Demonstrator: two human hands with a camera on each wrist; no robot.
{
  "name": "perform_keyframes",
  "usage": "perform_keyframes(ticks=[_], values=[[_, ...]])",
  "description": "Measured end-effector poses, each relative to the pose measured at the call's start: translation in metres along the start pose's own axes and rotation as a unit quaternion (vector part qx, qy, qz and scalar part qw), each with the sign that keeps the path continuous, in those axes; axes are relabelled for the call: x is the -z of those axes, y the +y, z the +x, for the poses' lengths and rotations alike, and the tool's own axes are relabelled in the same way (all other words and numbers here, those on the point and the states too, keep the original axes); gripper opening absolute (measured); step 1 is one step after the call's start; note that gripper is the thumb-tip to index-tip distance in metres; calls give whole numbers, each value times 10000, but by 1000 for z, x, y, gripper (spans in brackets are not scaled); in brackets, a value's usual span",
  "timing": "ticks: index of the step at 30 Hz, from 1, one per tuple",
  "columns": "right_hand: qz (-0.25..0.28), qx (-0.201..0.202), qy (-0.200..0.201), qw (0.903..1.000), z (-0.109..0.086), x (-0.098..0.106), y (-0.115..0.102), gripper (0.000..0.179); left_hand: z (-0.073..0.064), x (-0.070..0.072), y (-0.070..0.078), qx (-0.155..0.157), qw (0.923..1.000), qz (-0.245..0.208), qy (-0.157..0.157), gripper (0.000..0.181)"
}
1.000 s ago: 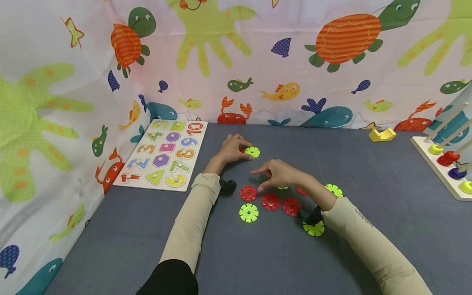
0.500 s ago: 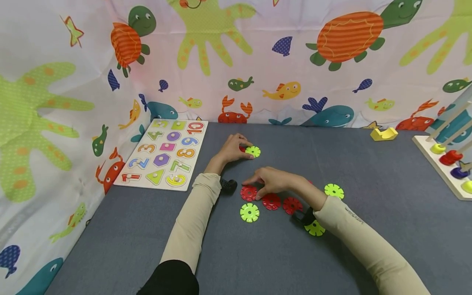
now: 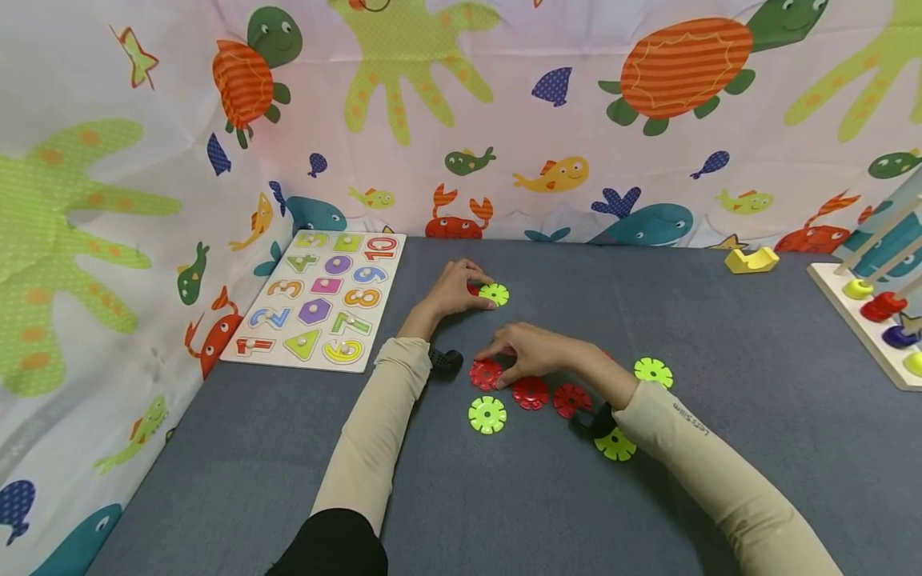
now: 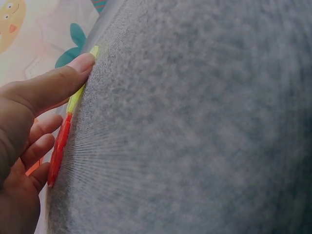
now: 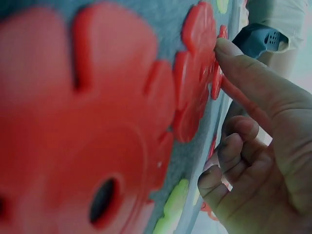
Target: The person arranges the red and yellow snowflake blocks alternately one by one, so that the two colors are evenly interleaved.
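Head view, items in hand. Item one: my left hand (image 3: 452, 290), grip pinching a lime-green slotted plastic disc (image 3: 495, 295) set edge to edge with a red slotted plastic disc (image 4: 59, 151); whether their slots interlock, I cannot tell. Item two: my right hand (image 3: 536, 350), thumb and forefinger pinching the rim of a second red plastic disc (image 3: 483, 374), flat or nearly so on the grey worktop (image 3: 504, 512). Neighbours: a third red disc (image 3: 530, 394), just beside my thumb; a loose lime-green disc (image 3: 487, 415), nearer me. Handling notes, in my judgement: grip opposite edges, leave slots uncovered, lift straight to spare the neighbours, hold the left pair steady.
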State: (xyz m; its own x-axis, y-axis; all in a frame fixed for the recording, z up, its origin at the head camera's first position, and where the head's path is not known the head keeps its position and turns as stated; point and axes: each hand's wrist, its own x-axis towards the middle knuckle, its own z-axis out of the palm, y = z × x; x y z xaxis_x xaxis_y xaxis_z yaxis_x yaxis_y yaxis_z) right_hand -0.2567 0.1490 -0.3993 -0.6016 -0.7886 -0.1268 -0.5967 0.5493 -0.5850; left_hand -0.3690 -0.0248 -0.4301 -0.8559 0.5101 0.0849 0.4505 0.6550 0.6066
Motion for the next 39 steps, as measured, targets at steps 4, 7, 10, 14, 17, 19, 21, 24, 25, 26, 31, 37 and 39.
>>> perform_keyframes(ticks=[4, 7, 10, 14, 17, 19, 21, 24, 25, 26, 31, 37, 39], values=[[-2, -146, 118, 9998, -4, 8, 5, 47, 0, 1, 0, 18, 10000, 69, 3, 46], [-27, -300, 349, 9989, -8, 20, 12, 49, 0, 1, 1, 4, 10000, 95, -4, 46], [95, -567, 733, 9957, -13, 35, 25, 51, 0, 1, 1, -29, 10000, 91, 8, 46], [234, -1136, 1186, 9862, -17, 50, 47, 49, 0, 1, 0, -69, 9999, 89, 7, 46], [134, -1607, 1426, 9765, -17, 56, 61, 47, 0, 1, -1, -62, 10000, 62, -10, 46], [-12, -1864, 1554, 9701, -16, 57, 69, 46, 0, 1, -1, -53, 10000, 18, -18, 46], [-132, -2060, 1668, 9641, -14, 56, 73, 47, 1, 1, -1, -42, 10000, -3, -25, 46], [-191, -2255, 1754, 9581, -10, 53, 78, 49, 1, 1, -1, -28, 10000, -34, -46, 46], [-167, -2301, 1773, 9568, -8, 52, 79, 50, 1, 0, -1, -29, 10000, -23, -53, 46], [-113, -2330, 1796, 9557, -7, 51, 80, 50, 1, 0, -2, -30, 10000, -22, -60, 46], [59, -2371, 1881, 9531, -3, 49, 80, 51, 0, 0, -2, -41, 10000, 2, -77, 46], [154, -2506, 1887, 9494, 4, 50, 74, 52, 0, 1, -2, -52, 10000, -22, -80, 46], [156, -2551, 1897, 9480, 6, 50, 73, 52, 0, 2, -1, -56, 9999, -24, -85, 46]])
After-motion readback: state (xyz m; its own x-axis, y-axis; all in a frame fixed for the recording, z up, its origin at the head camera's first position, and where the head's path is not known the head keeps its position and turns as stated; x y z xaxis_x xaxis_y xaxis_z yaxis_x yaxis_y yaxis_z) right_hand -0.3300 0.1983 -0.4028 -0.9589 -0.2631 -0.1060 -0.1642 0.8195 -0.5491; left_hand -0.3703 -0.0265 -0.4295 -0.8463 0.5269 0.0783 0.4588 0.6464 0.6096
